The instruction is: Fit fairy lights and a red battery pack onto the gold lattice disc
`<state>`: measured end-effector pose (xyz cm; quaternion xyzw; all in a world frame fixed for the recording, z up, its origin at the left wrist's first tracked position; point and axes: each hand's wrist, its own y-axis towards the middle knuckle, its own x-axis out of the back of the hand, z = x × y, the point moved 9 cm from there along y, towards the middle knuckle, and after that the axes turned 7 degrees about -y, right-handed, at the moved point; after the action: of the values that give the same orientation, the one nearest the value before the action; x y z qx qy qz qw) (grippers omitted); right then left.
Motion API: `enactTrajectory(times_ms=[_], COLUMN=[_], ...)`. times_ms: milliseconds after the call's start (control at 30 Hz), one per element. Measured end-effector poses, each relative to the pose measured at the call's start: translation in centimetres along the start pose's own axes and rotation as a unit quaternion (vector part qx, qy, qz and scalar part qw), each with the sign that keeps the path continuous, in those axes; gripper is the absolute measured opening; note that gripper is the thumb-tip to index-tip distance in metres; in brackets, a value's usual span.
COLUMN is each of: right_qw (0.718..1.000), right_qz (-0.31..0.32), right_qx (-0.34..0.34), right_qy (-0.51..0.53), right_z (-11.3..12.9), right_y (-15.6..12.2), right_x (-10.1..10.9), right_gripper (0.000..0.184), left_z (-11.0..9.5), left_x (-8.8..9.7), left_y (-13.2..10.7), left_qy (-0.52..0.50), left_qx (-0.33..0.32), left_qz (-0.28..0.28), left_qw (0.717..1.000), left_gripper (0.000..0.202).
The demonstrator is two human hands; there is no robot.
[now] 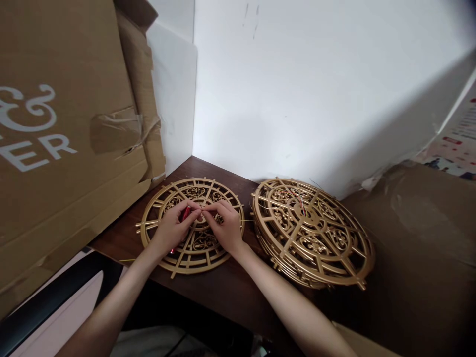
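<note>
A gold openwork round panel [188, 266], with scrollwork and spokes, lies flat on the dark wooden table. Over its centre, my left hand [174, 225] and my right hand [226, 228] meet with thumbs and forefingers pinched. Thin wire [201, 205] shows at the fingertips; its ends are too fine to follow. Tucked in my left palm is a red object [185, 213], mostly hidden by the fingers, so its kind cannot be made out. My right hand also rests above the panel, its thumb nearly touching the left thumb.
Right of my hands stands a stack of similar gold panels [312, 238], with thin red and white wires [302, 201] on top. A large cardboard box [74, 124] rises at the left. A white wall [297, 89] backs the dark table [223, 287]. Brown cardboard [420, 238] is at right.
</note>
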<state>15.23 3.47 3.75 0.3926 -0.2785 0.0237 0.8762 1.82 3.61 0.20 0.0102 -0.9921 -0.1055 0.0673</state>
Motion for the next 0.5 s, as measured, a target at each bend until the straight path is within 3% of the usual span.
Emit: enactTrajectory(times_ms=[167,500], right_qw=[1.0,1.0], right_qz=[-0.01,-0.003], right_qx=[-0.008,-0.02], right_qy=[0.002,0.016], right_z=[-0.18,-0.11], right_y=[-0.01,0.01], right_x=[0.23,0.25], right_gripper=[0.01,0.009], left_z=[0.5,-0.15], left_x=[-0.23,-0.18], left_y=[-0.05,-0.05], left_qy=[-0.011,0.015], left_qx=[0.021,-0.012], left_qz=[0.01,0.013], left_qw=[1.0,1.0], left_gripper=[0.025,0.024])
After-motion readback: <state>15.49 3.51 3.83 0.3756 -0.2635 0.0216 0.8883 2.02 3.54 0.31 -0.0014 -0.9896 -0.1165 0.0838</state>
